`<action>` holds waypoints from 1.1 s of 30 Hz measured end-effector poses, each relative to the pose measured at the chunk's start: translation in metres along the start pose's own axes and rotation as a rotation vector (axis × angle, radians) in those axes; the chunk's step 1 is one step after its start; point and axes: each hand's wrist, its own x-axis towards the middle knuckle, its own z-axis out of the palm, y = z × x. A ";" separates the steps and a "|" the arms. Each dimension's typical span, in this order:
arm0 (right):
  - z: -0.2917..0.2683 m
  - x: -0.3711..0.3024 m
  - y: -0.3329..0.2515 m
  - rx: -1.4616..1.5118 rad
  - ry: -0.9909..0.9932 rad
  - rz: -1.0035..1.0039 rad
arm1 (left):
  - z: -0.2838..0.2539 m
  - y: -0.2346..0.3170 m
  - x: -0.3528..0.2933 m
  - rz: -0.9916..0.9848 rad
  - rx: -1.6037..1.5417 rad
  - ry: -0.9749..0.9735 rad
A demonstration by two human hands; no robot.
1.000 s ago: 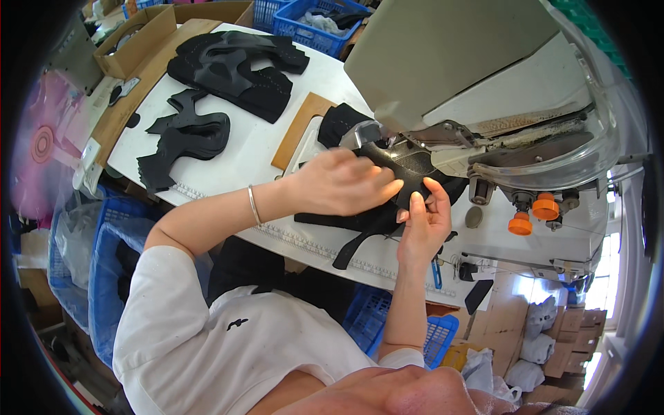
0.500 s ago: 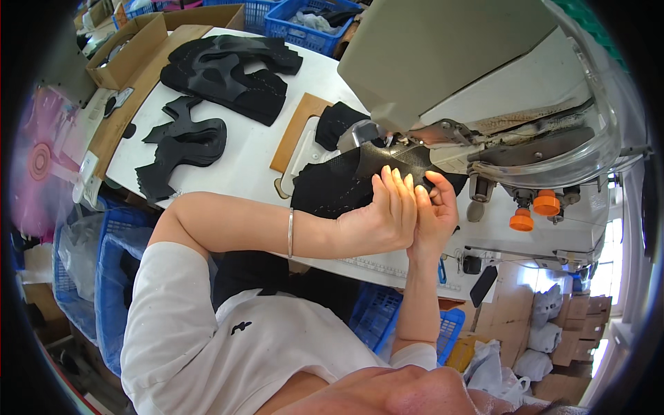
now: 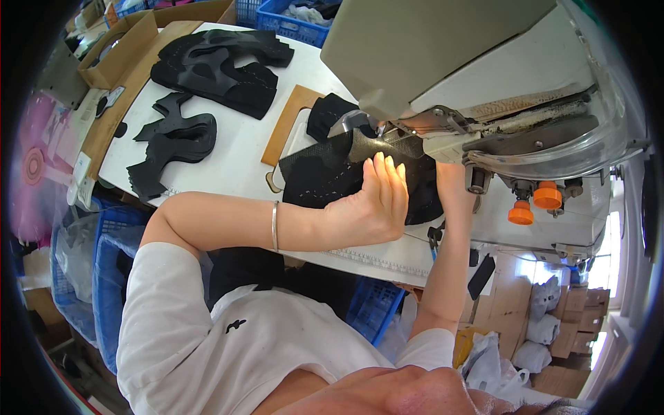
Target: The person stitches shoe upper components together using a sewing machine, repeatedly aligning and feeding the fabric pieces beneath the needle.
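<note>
Left hand (image 3: 377,204), fingers flat and open, presses the black fabric panel (image 3: 325,176) on the worktop (image 3: 235,149) at the sewing machine's (image 3: 484,76) seven o'clock; right hand's grip hidden; feed evenly.

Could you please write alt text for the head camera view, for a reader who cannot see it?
A person's left hand presses a black perforated fabric piece flat under a sewing machine on a white table; the right hand reaches beneath the machine head, mostly hidden. Stacks of black cut pieces lie farther back.
</note>
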 end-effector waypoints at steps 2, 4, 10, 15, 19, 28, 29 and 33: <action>0.012 0.013 0.027 -0.025 -0.348 0.151 | 0.000 -0.005 -0.003 0.033 -0.004 0.010; 0.042 0.007 0.076 0.006 -0.236 0.059 | 0.001 -0.008 -0.003 0.048 -0.041 0.038; 0.060 0.013 0.100 0.177 -0.262 -0.116 | 0.002 -0.028 -0.013 0.116 -0.145 0.088; 0.032 0.000 0.047 0.431 -0.292 0.335 | 0.007 -0.049 -0.025 0.155 -0.318 0.136; 0.008 -0.004 -0.005 0.564 -0.282 0.327 | 0.017 -0.067 -0.030 0.192 -0.470 0.225; 0.013 -0.038 -0.044 0.833 -0.191 0.365 | 0.045 -0.108 -0.036 0.254 -0.873 0.257; 0.014 -0.040 -0.047 0.903 -0.187 0.395 | 0.046 -0.113 -0.037 0.252 -0.867 0.250; 0.013 -0.055 -0.052 1.072 -0.205 0.524 | 0.051 -0.125 -0.033 0.278 -0.971 0.253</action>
